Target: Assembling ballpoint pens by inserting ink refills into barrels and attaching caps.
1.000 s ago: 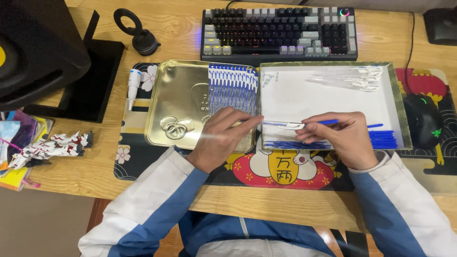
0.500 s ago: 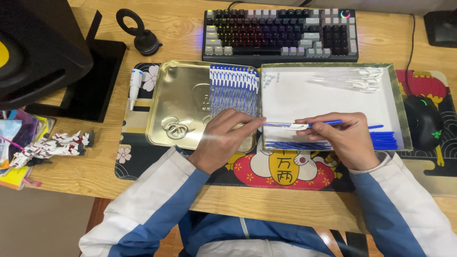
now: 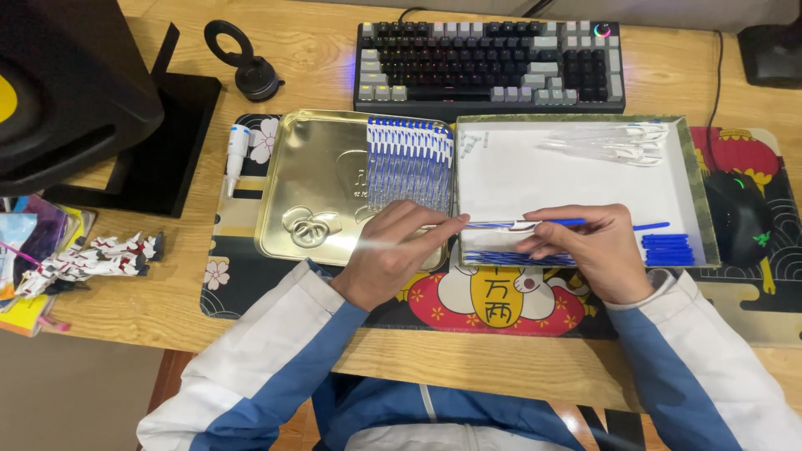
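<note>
The left hand pinches one end of a thin blue-and-white pen refill; the right hand grips its other end over the white tray; finished refills lie in a row in the gold tin on the worktop.

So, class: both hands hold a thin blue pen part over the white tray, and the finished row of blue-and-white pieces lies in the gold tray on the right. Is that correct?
Not quite. The head view shows the gold tray with the finished row on the left; the white tray is on the right. The left hand and right hand do hold the thin blue pen part.
</note>
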